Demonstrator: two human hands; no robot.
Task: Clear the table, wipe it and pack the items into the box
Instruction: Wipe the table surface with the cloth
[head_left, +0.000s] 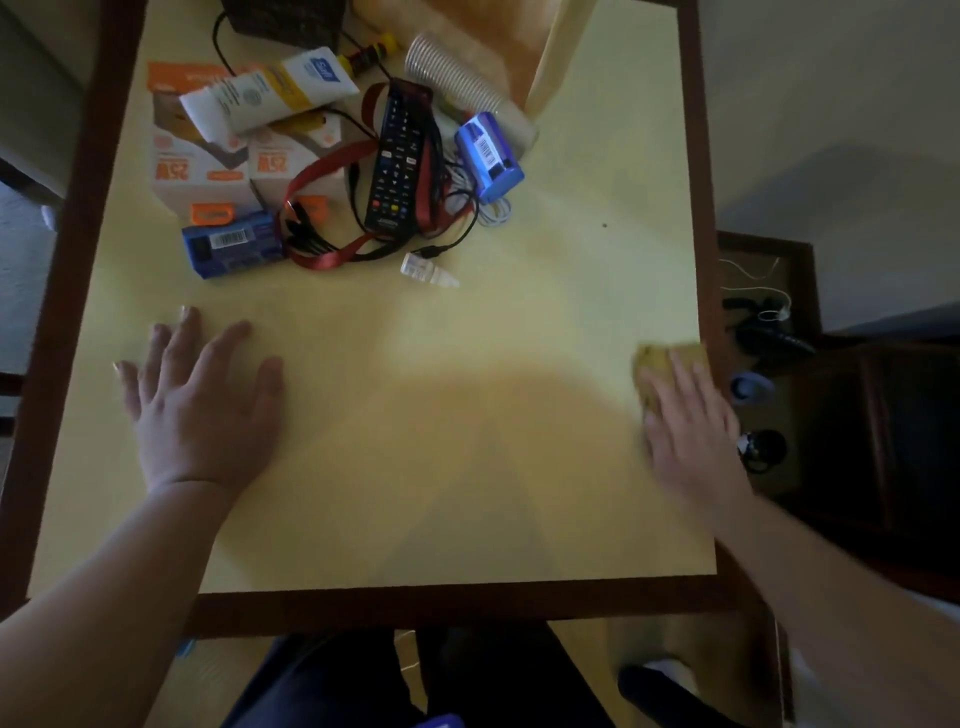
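Note:
My left hand (202, 400) lies flat on the pale yellow table (415, 441), fingers spread, holding nothing. My right hand (685, 415), blurred, presses a yellow cloth (662, 358) against the table near its right edge. At the far side lies a pile: a black remote (397, 156), a red lanyard (322, 260), two blue boxes (231, 249) (488, 156), orange and white cartons (200, 171), a white tube (265, 96), a stack of clear cups (457, 78) and a small dropper bottle (428, 270).
A dark wooden border (452, 603) frames the table. A cardboard box (519, 47) stands open at the far edge. To the right, lower down, a brown box (769, 374) holds dark items and cables. My legs show below the near edge.

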